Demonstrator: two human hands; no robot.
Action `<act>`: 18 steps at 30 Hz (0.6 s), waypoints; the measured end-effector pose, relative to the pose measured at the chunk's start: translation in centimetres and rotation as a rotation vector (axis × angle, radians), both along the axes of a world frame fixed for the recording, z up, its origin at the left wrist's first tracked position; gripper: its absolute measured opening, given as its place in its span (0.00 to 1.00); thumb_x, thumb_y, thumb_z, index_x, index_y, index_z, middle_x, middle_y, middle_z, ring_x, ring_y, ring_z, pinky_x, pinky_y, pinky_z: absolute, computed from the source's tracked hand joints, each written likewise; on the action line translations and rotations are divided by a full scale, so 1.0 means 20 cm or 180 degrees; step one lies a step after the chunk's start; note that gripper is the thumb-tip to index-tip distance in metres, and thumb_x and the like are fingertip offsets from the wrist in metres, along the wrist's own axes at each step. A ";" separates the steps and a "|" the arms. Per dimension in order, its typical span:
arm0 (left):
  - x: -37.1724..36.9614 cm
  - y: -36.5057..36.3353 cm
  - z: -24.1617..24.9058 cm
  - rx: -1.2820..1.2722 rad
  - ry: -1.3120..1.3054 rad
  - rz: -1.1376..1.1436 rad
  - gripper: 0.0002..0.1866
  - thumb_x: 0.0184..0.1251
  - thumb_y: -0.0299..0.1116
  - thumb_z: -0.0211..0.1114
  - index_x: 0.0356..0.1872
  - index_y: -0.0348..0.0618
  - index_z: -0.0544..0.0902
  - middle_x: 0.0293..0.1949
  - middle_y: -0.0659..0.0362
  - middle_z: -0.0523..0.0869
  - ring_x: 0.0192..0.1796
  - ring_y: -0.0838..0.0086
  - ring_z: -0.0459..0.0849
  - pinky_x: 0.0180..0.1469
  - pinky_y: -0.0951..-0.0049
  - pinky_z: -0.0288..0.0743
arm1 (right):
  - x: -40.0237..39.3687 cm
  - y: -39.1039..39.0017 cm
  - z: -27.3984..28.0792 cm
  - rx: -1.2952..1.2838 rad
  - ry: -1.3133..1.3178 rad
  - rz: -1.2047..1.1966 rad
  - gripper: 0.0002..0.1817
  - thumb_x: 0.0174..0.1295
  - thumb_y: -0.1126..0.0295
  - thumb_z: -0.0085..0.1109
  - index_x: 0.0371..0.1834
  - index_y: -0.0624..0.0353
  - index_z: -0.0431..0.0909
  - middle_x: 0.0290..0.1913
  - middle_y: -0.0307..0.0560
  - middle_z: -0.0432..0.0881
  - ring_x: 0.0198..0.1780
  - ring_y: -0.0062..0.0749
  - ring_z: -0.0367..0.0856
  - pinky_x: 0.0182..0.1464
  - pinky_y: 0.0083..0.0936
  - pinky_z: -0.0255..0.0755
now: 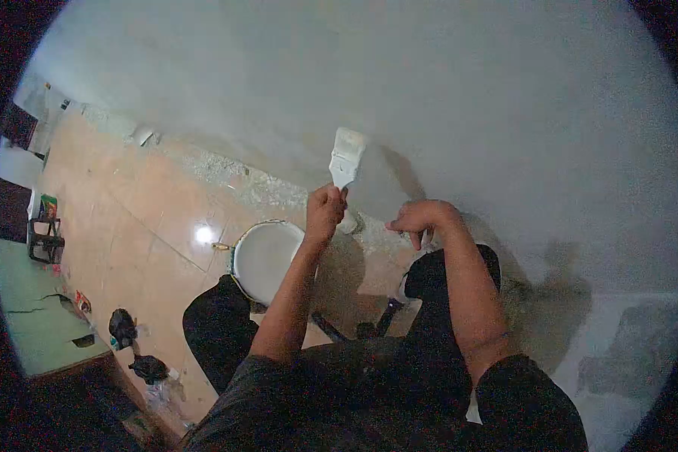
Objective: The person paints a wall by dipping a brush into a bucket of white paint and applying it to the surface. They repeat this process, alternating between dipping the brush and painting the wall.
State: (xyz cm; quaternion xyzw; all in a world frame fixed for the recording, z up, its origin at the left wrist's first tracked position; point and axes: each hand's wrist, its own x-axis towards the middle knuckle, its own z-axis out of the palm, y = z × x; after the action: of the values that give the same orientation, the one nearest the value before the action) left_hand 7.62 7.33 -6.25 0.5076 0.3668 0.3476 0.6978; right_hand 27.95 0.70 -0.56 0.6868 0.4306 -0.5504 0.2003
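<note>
My left hand [325, 217] is closed around the handle of a paintbrush [346, 160], with its wide, white-coated end pointing up in front of the grey wall [505, 98]. Below and left of that hand stands a bucket [234, 265] holding white paint [264, 260], partly covered by my forearm. My right hand [423, 218] is empty, its wrist bent and its fingers loosely apart, one stretched toward the left. It hovers above my knee, near the wall's foot.
A rough, white-spattered strip [241, 179] runs along the wall's base beside the tiled floor [143, 218]. At left are a dark rack [45, 239], black plastic bags [149, 369] and a green surface [34, 309]. A pale scrap [142, 135] lies by the wall.
</note>
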 end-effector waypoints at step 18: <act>0.09 0.04 -0.92 0.0405 0.2540 -0.1290 0.19 0.63 0.41 0.53 0.34 0.31 0.79 0.28 0.41 0.82 0.39 0.53 0.83 0.38 0.57 0.75 | 0.00 0.07 -0.06 0.0043 0.0167 0.0247 0.29 0.62 0.45 0.45 0.34 0.65 0.78 0.21 0.47 0.82 0.23 0.33 0.80 0.27 0.31 0.76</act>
State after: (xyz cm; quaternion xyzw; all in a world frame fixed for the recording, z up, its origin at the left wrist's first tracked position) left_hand 9.52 8.15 -24.68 0.7054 0.4782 0.0029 0.5232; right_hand 27.97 2.02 -1.67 0.6562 0.4657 -0.5571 0.2055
